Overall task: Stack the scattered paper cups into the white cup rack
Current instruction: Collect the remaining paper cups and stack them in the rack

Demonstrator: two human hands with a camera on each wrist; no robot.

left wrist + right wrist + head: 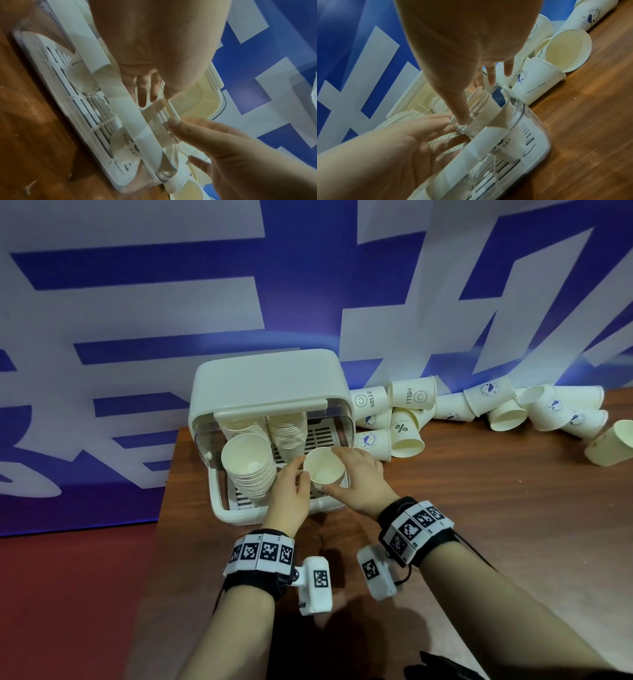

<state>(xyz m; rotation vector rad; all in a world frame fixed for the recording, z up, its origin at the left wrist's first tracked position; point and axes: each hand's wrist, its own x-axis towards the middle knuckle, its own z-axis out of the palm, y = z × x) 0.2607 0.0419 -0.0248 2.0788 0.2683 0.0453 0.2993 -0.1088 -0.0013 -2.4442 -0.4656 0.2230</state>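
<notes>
White cup rack on wooden table, lid raised. Inside, left to right: 2 tall cup stacks, tilted, mouths facing the camera; then a short stack of nested cups at the rack's front right, long axis leaning toward the camera, mouth up. Left hand and right hand both grip its rim, fingers curled. Loose cups lie tipped along the blue-and-white wall, right of the rack.
</notes>
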